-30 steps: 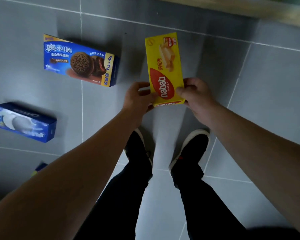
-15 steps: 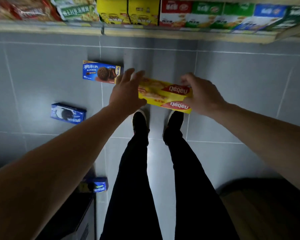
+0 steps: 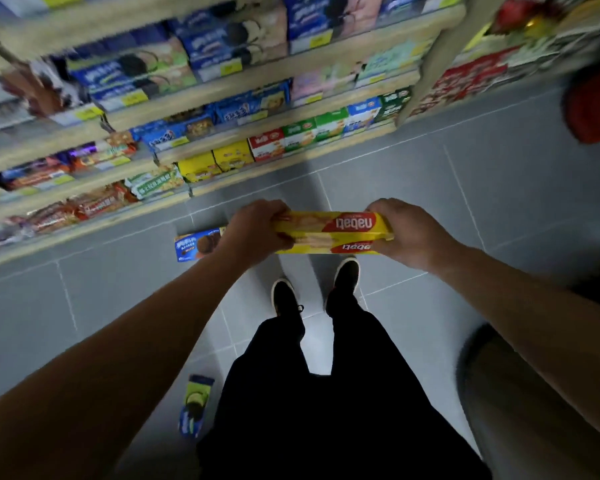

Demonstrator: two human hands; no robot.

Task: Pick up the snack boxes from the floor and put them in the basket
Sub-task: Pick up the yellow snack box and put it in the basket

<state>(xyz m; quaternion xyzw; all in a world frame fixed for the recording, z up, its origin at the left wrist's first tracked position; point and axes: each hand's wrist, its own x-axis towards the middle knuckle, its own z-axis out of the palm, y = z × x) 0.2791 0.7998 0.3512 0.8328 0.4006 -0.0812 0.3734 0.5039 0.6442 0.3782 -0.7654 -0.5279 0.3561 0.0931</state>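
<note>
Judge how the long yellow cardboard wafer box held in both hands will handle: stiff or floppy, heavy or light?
The long yellow cardboard wafer box spans straight between the left hand and right hand without sagging, so probably stiff. Gripped only at its ends, it seems light. Its flat faces suggest it won't roll.

Wafer box (image 3: 333, 232) between hands (cookie box (image 3: 196, 244) left)

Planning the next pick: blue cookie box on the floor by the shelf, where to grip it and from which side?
Blue cookie box lies flat, broad face up. Come from above and grip across its two long edges, near the left end; the left hand hides the right end.
</note>
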